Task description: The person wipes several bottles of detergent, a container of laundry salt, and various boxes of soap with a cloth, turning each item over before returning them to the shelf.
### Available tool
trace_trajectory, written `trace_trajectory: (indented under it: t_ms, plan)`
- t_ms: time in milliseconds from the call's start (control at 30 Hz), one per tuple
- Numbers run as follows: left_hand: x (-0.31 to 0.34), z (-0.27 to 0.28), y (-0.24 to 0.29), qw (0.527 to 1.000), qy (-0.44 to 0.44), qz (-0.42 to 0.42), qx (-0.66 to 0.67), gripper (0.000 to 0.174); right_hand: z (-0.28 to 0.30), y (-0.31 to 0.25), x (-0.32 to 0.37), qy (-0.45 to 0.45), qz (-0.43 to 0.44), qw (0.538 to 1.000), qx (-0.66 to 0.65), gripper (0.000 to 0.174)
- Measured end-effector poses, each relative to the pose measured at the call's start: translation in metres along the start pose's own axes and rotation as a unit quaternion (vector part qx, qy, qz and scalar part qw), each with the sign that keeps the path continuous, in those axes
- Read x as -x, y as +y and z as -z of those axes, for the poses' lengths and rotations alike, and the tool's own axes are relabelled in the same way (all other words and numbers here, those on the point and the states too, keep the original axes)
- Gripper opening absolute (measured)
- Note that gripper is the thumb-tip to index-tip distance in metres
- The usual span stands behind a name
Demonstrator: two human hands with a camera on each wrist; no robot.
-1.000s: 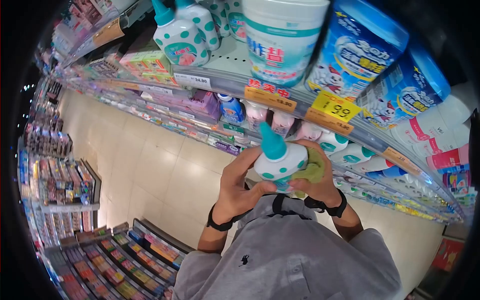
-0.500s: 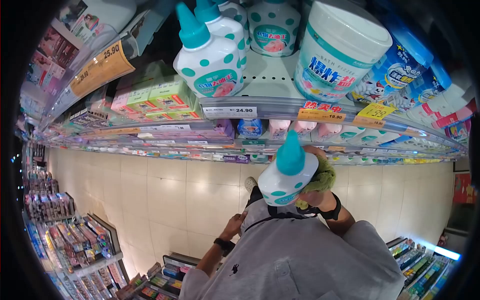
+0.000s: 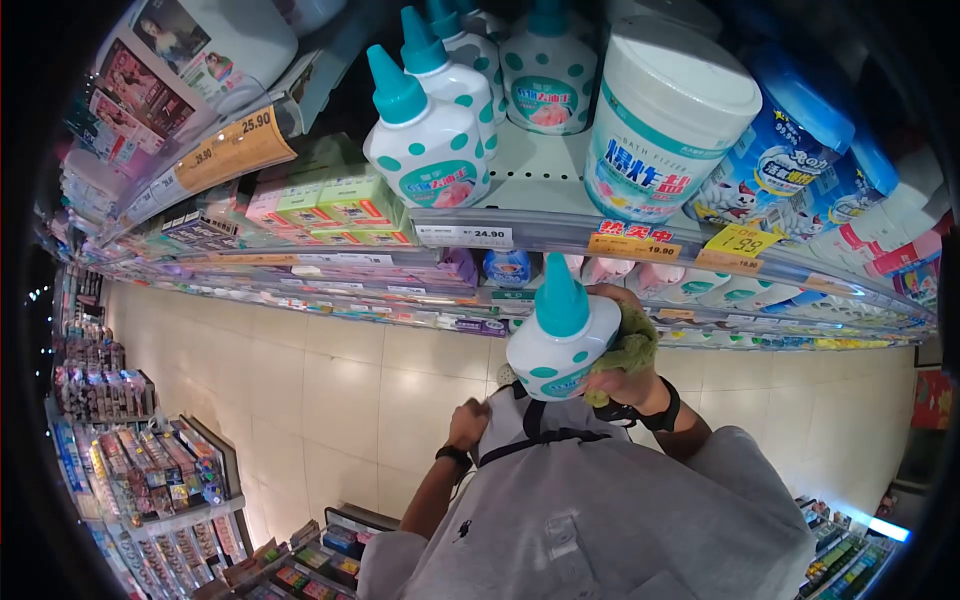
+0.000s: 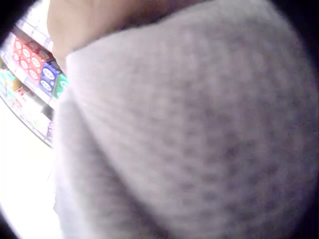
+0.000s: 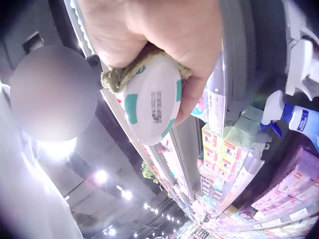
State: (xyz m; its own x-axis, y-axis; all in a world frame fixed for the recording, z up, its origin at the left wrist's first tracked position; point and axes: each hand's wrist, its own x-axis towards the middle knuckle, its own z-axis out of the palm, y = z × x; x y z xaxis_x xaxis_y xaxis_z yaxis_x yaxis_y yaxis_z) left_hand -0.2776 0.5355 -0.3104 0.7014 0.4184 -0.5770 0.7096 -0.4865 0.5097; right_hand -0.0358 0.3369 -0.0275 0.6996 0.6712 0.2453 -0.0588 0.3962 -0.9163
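In the head view my right hand (image 3: 632, 375) grips a white squeeze bottle with teal dots and a pointed teal cap (image 3: 562, 335). A green cloth (image 3: 634, 345) is bunched between that palm and the bottle, which stands nearly upright in front of my chest. From the right wrist view, the bottle's white base (image 5: 155, 102) with printed text shows below the hand. My left hand (image 3: 468, 422) is low at my side, against the edge of my grey clothing (image 3: 520, 415); I cannot tell how its fingers lie. Grey fabric (image 4: 199, 119) fills most of the left wrist view.
Matching dotted bottles (image 3: 428, 150) stand on the shelf ahead, beside a white tub (image 3: 665, 130) and blue containers (image 3: 775, 150). A price rail (image 3: 560, 235) runs along the shelf edge. Low display racks (image 3: 160, 470) stand behind at left, on a tiled floor (image 3: 330, 390).
My left hand has let go of the bottle and dropped to my side; the right hand alone keeps it with the cloth. The head view has turned, bringing the shelf's left part in.
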Motion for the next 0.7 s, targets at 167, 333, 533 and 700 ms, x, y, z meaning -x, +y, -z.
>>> trace_trajectory:
  t_ms: [167, 333, 533, 700]
  plan:
    - [0.021, 0.09, 0.048, 0.983, -0.017, -0.174, 0.054, 0.021, 0.001, 0.009, 0.005, 0.006, 0.047, 0.996, 0.08, 0.089]
    - [0.09, 0.222, 0.219, 0.866, 0.015, -0.417, 0.277, 0.048, -0.027, 0.008, -0.003, -0.003, 0.081, 0.982, 0.168, 0.083]
    - [0.083, 0.237, 0.238, 0.845, 0.078, -0.495, 0.186, 0.054, -0.047, -0.006, -0.026, -0.016, 0.147, 0.958, 0.244, 0.079]
    - [0.08, 0.229, 0.241, 0.847, 0.07, -0.474, 0.232, 0.052, -0.053, -0.016, -0.032, -0.036, 0.135, 0.964, 0.228, 0.081]
